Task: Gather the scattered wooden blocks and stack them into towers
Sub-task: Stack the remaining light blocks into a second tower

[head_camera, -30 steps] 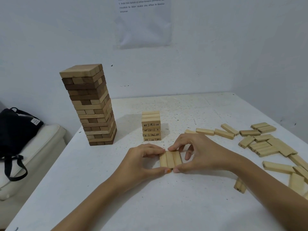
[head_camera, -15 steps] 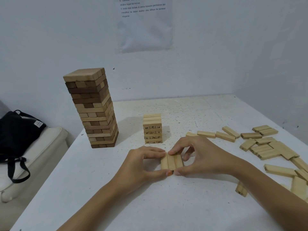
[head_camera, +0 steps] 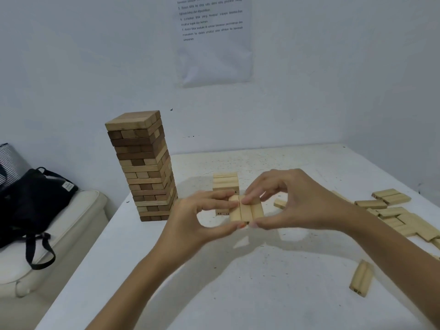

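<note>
Head view. White table (head_camera: 214,294), matte top speckled with dark flecks, set into the corner of a plain pale wall.

Left hand (head_camera: 202,217) and right hand (head_camera: 297,203) meet over the middle of the table. Both are curled into pinches on one set of three blocks (head_camera: 246,209): pale smooth wood, rectangular bars with rounded edges, pressed side by side into a flat slab. Thumbs sit at the near ends and forefingers at the far ends. The left hand covers the left bar, the right hand the right. The slab is held clear of the table, and a soft shadow lies below it.

Short tower (head_camera: 225,184) stands directly behind the slab, partly hidden by the fingers. It is the same pale wood, with black printed numbers on its block ends.

Tall tower (head_camera: 145,167) stands at the table's left rear. It is made of mixed tan and dark brown blocks in crossed layers, square in section and slightly uneven on its faces.

Scattered blocks (head_camera: 392,210) lie flat along the right edge, pale, some overlapping. Two more blocks (head_camera: 362,278) lie together at near right, under the right forearm's line.

Off the table on the left, a black fabric bag (head_camera: 33,198) with straps rests on a cream cushion (head_camera: 78,217). A printed paper sheet (head_camera: 214,39) hangs on the wall, its text too small to read.
</note>
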